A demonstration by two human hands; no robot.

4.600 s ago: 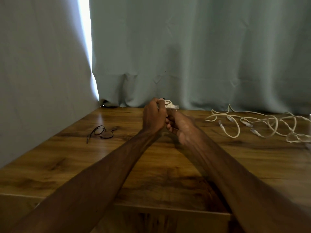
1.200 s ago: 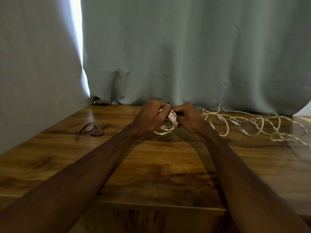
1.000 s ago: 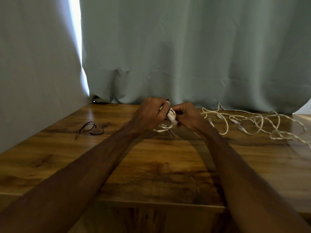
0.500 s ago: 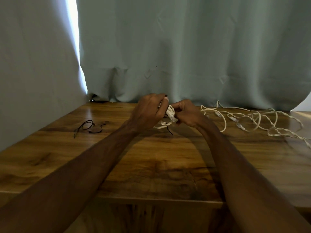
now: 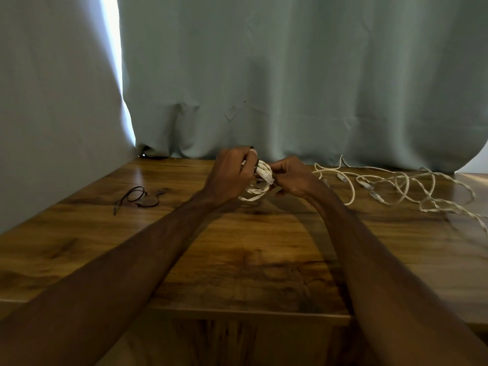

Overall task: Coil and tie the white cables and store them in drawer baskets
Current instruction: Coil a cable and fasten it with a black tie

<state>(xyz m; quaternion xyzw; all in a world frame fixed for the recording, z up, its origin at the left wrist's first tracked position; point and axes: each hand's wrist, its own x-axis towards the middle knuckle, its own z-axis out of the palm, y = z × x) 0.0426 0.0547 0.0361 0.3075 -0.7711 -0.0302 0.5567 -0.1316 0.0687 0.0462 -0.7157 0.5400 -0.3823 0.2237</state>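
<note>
A small coiled white cable [image 5: 257, 184] hangs between both hands just above the far middle of the wooden table [image 5: 237, 249]. My left hand [image 5: 229, 175] grips the coil from the left, with a thin dark tie at its fingertips. My right hand [image 5: 291, 178] pinches the coil's right side near a clear plug. A tangle of loose white cables [image 5: 396, 186] lies on the table to the right. No drawer basket is in view.
A loose black tie [image 5: 138, 198] lies on the table at the left. A grey-green curtain [image 5: 290, 88] hangs along the table's back and left sides. The table's front edge [image 5: 237, 311] runs under my forearms.
Both hands have stayed on the coil and shifted only slightly; the coil looks more bundled than 4.6 s ago, when it was held higher and closer to the curtain.
</note>
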